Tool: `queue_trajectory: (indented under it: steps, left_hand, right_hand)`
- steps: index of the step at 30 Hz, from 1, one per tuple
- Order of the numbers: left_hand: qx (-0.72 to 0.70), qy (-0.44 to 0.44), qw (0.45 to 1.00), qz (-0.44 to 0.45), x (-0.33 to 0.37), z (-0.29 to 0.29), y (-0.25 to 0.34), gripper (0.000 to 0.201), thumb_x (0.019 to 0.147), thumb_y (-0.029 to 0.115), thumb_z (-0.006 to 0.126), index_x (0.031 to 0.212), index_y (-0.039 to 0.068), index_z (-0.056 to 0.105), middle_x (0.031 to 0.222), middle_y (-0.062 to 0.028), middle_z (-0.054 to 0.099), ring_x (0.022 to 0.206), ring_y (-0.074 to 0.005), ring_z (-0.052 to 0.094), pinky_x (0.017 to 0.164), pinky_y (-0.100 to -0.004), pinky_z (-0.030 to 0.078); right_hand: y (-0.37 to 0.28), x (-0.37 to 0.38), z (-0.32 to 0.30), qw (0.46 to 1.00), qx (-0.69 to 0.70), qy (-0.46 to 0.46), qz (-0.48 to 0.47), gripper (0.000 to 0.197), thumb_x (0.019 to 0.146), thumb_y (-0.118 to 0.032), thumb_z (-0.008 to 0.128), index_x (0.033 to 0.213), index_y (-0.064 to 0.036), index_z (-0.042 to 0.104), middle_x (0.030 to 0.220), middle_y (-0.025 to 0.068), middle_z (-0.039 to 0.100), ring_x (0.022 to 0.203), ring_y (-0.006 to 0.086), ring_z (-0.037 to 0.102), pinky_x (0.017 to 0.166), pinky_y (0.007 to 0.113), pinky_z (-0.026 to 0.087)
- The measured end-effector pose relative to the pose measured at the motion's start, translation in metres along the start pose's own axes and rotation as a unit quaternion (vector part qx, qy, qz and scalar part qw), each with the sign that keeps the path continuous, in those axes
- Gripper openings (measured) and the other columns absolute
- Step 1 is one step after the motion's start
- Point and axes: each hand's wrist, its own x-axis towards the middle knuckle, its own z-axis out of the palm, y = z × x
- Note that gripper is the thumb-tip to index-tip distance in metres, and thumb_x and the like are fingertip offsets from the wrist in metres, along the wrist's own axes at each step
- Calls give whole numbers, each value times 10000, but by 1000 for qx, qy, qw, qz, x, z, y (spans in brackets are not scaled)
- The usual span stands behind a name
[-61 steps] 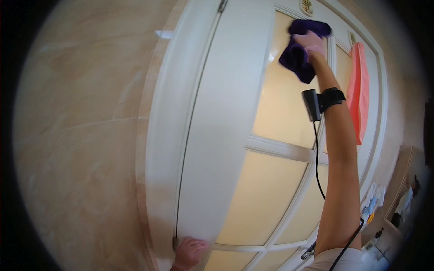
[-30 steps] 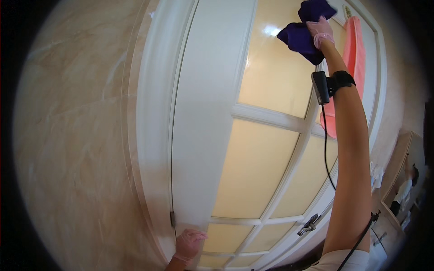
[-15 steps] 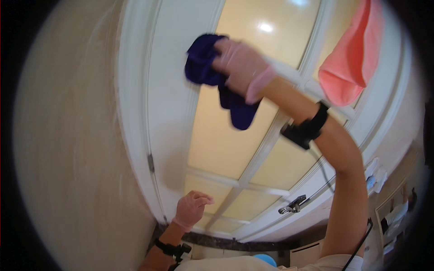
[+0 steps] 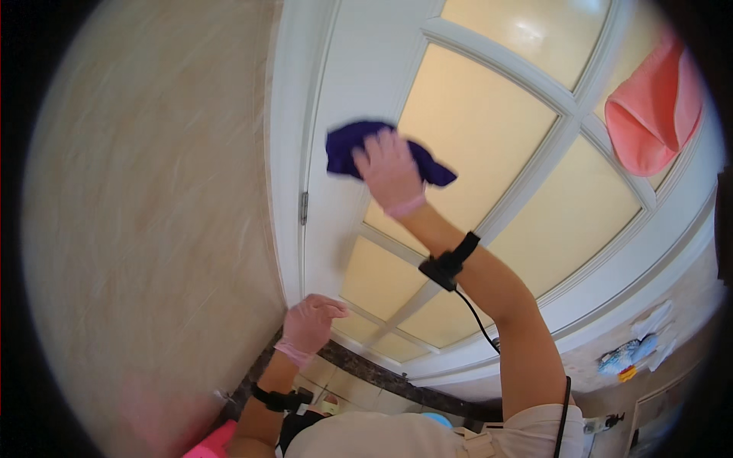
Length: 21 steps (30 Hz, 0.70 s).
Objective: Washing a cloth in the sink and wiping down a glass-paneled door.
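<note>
My right hand (image 4: 389,172), in a thin pink glove, presses a dark purple cloth (image 4: 347,149) against the white frame and a glass pane of the door (image 4: 359,99). Its fingers lie spread over the cloth, and one end of the cloth sticks out to the right of the hand. Lower down, my left hand (image 4: 309,324), gloved in pink as well, hovers in front of the door's lower hinge side. Its fingers are bent together, with nothing seen in them. A black strap with a small device sits on each forearm.
A coral-pink cloth (image 4: 657,114) hangs on the door at upper right. The beige wall (image 4: 153,191) stands close on the left, beside a metal hinge (image 4: 304,208). Dark stone edging (image 4: 366,372) runs along the floor. Something bright pink (image 4: 214,443) shows at lower left.
My right hand and the purple cloth have moved lower on the door. The view has shifted, so the door and the coral-pink cloth sit farther right. The left hand keeps its bent-finger shape.
</note>
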Motion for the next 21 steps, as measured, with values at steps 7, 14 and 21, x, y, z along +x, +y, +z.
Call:
queue_trajectory:
  steps: [7,14,21]
  left_hand:
    - [-74,83,983,-144,-53,-30,-31,225,654,-85,560,724,118,627,788,-20,644,756,-181,612,641,-276,504]
    - [-110,40,979,-170,-68,-29,-40,160,696,-30,559,731,120,605,787,-19,643,761,-180,610,669,-280,500]
    - [-70,-23,986,-152,-94,-43,-52,134,696,43,594,752,165,588,826,21,635,783,-166,597,665,-286,486]
  right_hand:
    - [46,31,-39,987,144,66,8,326,635,-22,516,928,-102,632,994,94,607,1014,272,539,877,390,432]
    - [98,107,-59,965,-127,7,230,298,570,-154,588,863,-118,629,928,117,593,850,289,562,676,367,457]
    - [-44,8,35,957,67,-169,-227,242,732,-154,533,966,-185,588,934,8,536,891,178,521,733,336,457]
